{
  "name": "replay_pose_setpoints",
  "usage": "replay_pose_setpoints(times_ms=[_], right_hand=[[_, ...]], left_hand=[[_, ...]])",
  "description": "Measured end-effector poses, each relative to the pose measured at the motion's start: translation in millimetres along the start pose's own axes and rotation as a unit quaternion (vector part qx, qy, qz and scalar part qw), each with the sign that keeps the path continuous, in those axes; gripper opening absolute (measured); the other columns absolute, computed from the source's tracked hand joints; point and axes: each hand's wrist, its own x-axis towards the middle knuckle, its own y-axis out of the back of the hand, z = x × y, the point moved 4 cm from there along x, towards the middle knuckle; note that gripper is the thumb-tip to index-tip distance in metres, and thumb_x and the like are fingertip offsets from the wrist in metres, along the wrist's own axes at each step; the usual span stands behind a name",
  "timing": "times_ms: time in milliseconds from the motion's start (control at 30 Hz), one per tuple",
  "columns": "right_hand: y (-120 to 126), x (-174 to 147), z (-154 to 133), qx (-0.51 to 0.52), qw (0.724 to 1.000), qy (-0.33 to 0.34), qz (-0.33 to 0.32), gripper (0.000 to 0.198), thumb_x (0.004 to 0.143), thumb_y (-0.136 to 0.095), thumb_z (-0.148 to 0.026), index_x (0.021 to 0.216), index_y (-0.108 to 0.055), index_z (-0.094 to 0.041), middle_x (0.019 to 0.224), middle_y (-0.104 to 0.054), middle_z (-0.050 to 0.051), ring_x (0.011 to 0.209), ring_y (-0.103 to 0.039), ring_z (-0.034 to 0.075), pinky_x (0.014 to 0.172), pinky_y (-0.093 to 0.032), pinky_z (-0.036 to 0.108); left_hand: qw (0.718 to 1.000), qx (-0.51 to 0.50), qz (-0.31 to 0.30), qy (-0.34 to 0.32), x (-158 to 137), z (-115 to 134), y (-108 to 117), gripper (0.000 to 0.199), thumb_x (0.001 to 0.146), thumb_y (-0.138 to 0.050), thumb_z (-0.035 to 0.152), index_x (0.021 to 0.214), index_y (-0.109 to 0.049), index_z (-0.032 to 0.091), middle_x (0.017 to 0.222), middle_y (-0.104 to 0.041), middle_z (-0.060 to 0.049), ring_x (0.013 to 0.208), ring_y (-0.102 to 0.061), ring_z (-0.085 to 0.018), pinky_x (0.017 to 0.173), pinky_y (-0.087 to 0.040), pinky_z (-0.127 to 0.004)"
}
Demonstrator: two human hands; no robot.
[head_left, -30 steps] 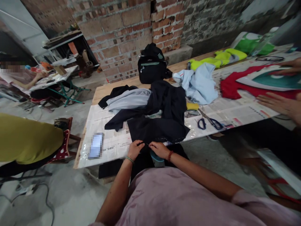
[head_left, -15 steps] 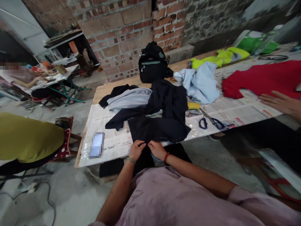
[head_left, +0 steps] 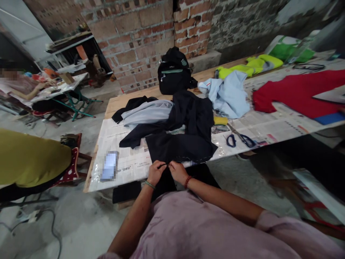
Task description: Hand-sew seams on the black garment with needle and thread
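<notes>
A dark garment (head_left: 179,145) lies in folds on the table's near edge, with a dashed line of white stitches (head_left: 185,157) along its lower border. My left hand (head_left: 156,173) pinches the edge of this cloth between thumb and fingers. Close beside it, almost touching, my right hand (head_left: 178,173) is also closed on the same edge. Whether a needle or thread is between the fingertips is too small to tell. A pale grey lining (head_left: 148,113) shows among the dark folds.
Scissors (head_left: 241,138) with dark blue handles lie right of the garment, near a yellow item (head_left: 220,121). A phone (head_left: 109,166) is at left. Behind are a black backpack (head_left: 174,77) and light blue cloth (head_left: 228,93). A red garment (head_left: 296,91) lies right. A person (head_left: 32,158) sits left.
My hands stay together at the cloth edge, with the right fingers slightly shifted. At far right, another person's hand has left the red garment, and a flat white and blue item now shows there.
</notes>
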Motion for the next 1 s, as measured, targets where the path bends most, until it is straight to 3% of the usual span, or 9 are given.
replay_pose_setpoints(times_ms=[300, 467, 667, 1000], right_hand=[[0.1, 4.6, -1.6, -0.029, 0.999, -0.028, 0.003, 0.021, 0.076, -0.039, -0.014, 0.067, -0.058, -0.016, 0.064, -0.059, 0.003, 0.056, -0.046, 0.010, 0.053, -0.030, 0.020], [2.2, 4.2, -2.7, 0.023, 0.999, -0.027, 0.007, 0.020, 0.078, -0.040, -0.020, 0.074, -0.060, -0.016, 0.067, -0.061, 0.003, 0.061, -0.051, 0.011, 0.056, -0.034, 0.020], [8.0, -4.4, 3.4, 0.091, 0.993, -0.066, -0.022, 0.023, 0.077, -0.042, -0.025, 0.082, -0.063, -0.017, 0.056, -0.058, 0.000, 0.053, -0.051, 0.010, 0.051, -0.036, 0.019], [13.5, -5.4, 6.1, 0.074, 0.996, -0.043, -0.028, 0.022, 0.074, -0.046, -0.024, 0.074, -0.066, -0.018, 0.061, -0.061, 0.000, 0.056, -0.052, 0.009, 0.053, -0.036, 0.019]], left_hand=[[0.999, 0.003, 0.001, -0.054, -2.9, -0.5, -6.5, 0.008, 0.070, -0.058, 0.020, 0.074, -0.065, 0.019, 0.070, -0.057, 0.000, 0.068, -0.054, -0.012, 0.065, -0.045, -0.024], [0.999, 0.011, 0.022, -0.038, -2.7, -1.6, -5.5, 0.009, 0.072, -0.057, 0.023, 0.076, -0.065, 0.019, 0.072, -0.058, -0.001, 0.070, -0.054, -0.012, 0.067, -0.045, -0.025], [0.999, 0.011, 0.036, -0.016, -2.8, -4.6, -4.0, 0.011, 0.072, -0.057, 0.025, 0.077, -0.063, 0.018, 0.073, -0.057, -0.001, 0.071, -0.054, -0.012, 0.068, -0.044, -0.025], [0.999, 0.011, 0.015, -0.030, -3.8, 0.8, -4.7, 0.011, 0.073, -0.056, 0.025, 0.077, -0.064, 0.019, 0.074, -0.058, -0.001, 0.072, -0.055, -0.012, 0.068, -0.044, -0.025]])
